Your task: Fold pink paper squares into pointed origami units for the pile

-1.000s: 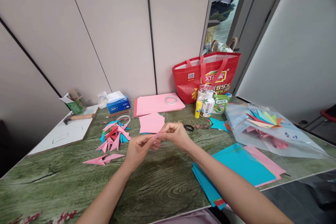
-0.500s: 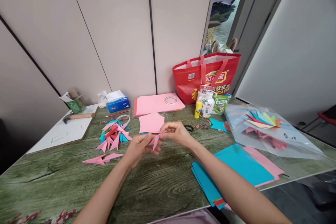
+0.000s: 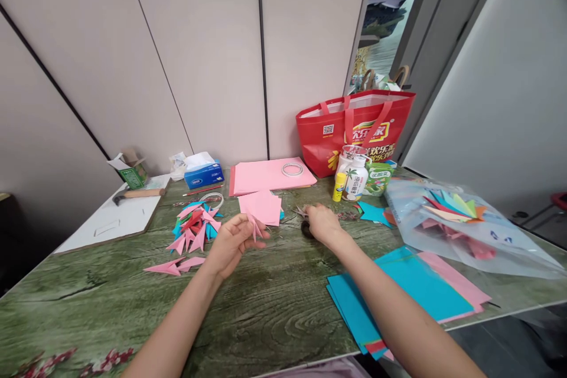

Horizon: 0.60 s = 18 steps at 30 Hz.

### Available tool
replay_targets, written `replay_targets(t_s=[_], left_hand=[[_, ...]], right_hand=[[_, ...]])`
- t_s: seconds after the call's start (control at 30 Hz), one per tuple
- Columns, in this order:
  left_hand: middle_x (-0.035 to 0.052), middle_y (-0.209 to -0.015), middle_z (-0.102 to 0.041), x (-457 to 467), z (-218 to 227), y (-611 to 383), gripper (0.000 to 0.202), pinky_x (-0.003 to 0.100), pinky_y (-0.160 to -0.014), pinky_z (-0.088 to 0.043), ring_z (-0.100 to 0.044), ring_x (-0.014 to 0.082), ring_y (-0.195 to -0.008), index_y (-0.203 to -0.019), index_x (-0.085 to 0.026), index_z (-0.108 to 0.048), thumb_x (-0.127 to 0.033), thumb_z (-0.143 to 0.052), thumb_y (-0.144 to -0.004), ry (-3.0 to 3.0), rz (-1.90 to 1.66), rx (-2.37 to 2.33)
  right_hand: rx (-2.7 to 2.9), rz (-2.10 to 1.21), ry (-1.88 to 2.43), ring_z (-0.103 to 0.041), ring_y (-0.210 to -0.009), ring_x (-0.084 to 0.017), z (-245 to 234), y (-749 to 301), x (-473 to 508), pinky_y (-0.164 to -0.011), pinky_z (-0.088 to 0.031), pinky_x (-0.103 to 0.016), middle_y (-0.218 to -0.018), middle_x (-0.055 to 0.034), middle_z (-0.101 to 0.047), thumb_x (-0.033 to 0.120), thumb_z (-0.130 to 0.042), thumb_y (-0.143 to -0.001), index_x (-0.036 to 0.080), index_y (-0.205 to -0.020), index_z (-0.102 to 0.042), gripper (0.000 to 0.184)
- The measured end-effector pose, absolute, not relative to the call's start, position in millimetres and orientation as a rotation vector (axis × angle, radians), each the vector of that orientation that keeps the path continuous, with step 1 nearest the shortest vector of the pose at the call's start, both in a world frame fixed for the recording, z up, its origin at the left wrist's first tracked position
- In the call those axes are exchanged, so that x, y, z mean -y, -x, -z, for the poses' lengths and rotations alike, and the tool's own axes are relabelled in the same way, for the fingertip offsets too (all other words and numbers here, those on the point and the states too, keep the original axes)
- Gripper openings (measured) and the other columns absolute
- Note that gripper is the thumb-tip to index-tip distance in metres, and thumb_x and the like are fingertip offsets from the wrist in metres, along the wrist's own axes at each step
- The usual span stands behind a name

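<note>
Clock directions are taken from the folded pink piece (image 3: 253, 227) as centre of the dial, twelve pointing to the wall.

Progress: a heap of pointed folded pieces (image 3: 198, 239), mostly pink with some red, green and blue, lies at nine o'clock, and two pink points (image 3: 163, 269) lie apart from it at eight; these are judged completed folds. Flat stock is judged unworked: small pink sheets (image 3: 261, 204) just beyond at twelve, large pink sheets (image 3: 250, 177) past them, and blue sheets (image 3: 414, 283) at four. The piece in hand appears well advanced, though whether its folding is complete cannot be told.

Condition: the piece is narrow and pointed, raised above the tabletop (image 3: 266, 313), partly covered by fingers; no tear is visible at this size.

Hands: the left hand (image 3: 230, 242) is pinched on the piece, thumb against fingers. The right hand (image 3: 325, 224), at three o'clock, lies over what appear to be scissors (image 3: 301, 211); whether its fingers are closed on them cannot be told.
</note>
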<state>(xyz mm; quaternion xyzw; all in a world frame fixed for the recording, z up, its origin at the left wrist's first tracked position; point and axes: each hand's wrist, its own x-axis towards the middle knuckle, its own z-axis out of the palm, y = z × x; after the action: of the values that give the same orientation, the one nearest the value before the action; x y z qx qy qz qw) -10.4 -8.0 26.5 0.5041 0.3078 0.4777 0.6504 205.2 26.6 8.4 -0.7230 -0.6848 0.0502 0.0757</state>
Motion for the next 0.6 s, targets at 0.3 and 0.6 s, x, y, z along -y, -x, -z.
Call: replay_targets(t_s=[0.3,0.6], left_hand=[[0.0041,-0.08,-0.064,3.9,-31.8,19.3,0.026,0.026,-0.059,-0.053,-0.063,0.0151,-0.066,-0.085,-0.014,-0.061,-0.028,-0.068,-0.064,-1.064,-1.187,-0.648],[0.0024,-0.067,-0.063,3.9,-32.6,16.5,0.022,0.026,-0.055,-0.053,-0.061,0.0132,-0.059,-0.079,-0.012,-0.063,-0.023,-0.07,-0.062,-1.076,-1.222,-0.715]], right_hand=[[1.854,-0.14,2.44,-0.057,-0.092,-0.029,-6.4,-204.5,-31.0,-0.074,-0.04,-0.045,-0.099,-0.0216,-0.055,0.006,-0.037,-0.079,0.01,-0.102,-0.058,0.031],[2.068,-0.185,2.266,-0.054,-0.097,-0.029,-5.6,-201.0,-27.6,-0.074,-0.042,-0.041,-0.102,-0.0152,-0.056,0.013,-0.046,-0.077,0.015,-0.097,-0.059,0.025]])
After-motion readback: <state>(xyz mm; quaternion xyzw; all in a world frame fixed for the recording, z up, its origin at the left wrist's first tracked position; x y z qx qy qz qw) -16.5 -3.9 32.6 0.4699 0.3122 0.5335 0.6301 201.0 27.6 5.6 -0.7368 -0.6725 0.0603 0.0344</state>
